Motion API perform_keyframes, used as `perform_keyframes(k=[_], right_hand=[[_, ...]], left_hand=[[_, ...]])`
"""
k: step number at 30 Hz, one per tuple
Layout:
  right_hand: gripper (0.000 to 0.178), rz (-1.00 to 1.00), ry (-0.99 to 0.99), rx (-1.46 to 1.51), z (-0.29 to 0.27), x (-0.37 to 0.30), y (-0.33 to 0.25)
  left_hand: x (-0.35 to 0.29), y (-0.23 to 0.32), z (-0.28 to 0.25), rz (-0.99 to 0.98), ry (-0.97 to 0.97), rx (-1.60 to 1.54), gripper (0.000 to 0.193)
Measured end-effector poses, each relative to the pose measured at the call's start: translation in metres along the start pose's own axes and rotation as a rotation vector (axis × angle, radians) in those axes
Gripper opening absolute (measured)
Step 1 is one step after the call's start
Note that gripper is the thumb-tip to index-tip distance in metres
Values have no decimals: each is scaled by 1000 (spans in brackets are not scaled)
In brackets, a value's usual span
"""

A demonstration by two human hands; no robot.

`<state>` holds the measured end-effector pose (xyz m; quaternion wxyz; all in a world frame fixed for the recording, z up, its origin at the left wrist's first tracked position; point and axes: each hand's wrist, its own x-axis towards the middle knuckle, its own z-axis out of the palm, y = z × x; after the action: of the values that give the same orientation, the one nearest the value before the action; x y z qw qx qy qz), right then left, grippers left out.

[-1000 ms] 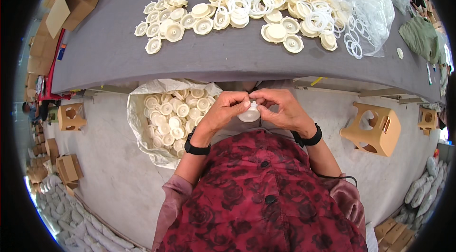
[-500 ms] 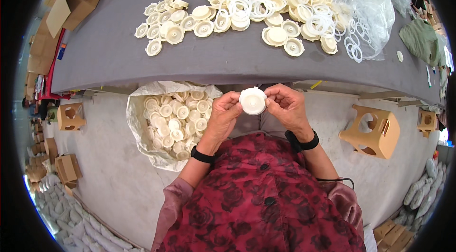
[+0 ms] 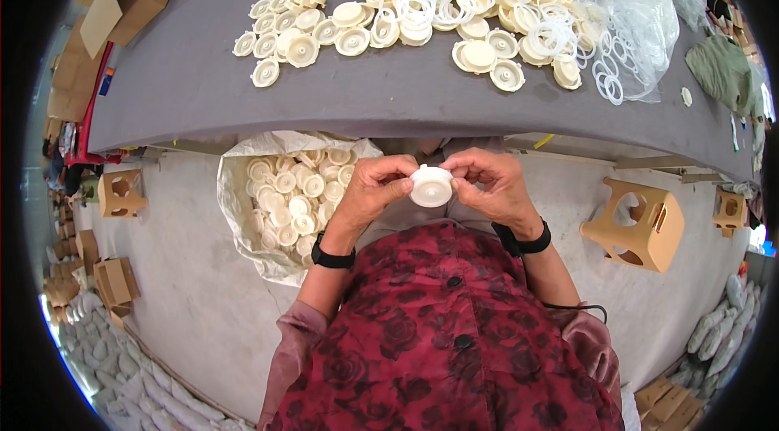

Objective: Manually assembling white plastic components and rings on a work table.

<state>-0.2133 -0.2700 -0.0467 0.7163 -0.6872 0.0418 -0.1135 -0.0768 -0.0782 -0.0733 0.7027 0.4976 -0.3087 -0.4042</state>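
Observation:
Between my hands, above my lap, is a round cream plastic cap (image 3: 431, 187) with small tabs on its rim. My left hand (image 3: 376, 191) pinches its left edge with thumb and fingers. Its right edge is gripped the same way by my right hand (image 3: 491, 186). On the grey table in front lie many similar cream caps (image 3: 352, 40), some face up and some turned over. Thin white rings (image 3: 555, 40) lie loose on top of several of them. To the left of my lap, an open white sack (image 3: 235, 224) holds a heap of cream caps.
A clear plastic bag (image 3: 637, 1) with white rings spilling out lies on the table's right. Green cloth (image 3: 718, 66) is beyond it. A tan plastic stool (image 3: 637, 224) stands at right, another stool (image 3: 122, 193) at left. Cardboard boxes (image 3: 114, 281) line the left side.
Both hands have lowered slightly with the cap, and it has tilted, so its face looks flatter than before. My left wrist has shifted a little to the left.

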Motion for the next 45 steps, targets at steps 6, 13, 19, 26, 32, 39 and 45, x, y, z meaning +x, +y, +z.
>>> perform_keyframes(k=[6,13,19,26,32,39,45], right_hand=[[14,95,-72,10,-3,0,1],[16,13,-64,-174,6,7,1],[19,25,-19,-97,2,8,6],[14,16,285,157,16,2,14],[14,-5,202,78,12,-3,19],[17,-110,90,-241,15,7,-2],[17,-91,-25,-369,7,11,-2]], left_hand=[[3,12,-3,-14,-72,144,14],[16,28,5,-92,-219,377,11],[19,8,8,-159,113,-132,20],[2,-31,24,-37,159,-418,22],[-5,-34,20,-43,269,-534,16],[-3,-11,18,-23,178,65,10],[4,6,21,-14,137,414,12]])
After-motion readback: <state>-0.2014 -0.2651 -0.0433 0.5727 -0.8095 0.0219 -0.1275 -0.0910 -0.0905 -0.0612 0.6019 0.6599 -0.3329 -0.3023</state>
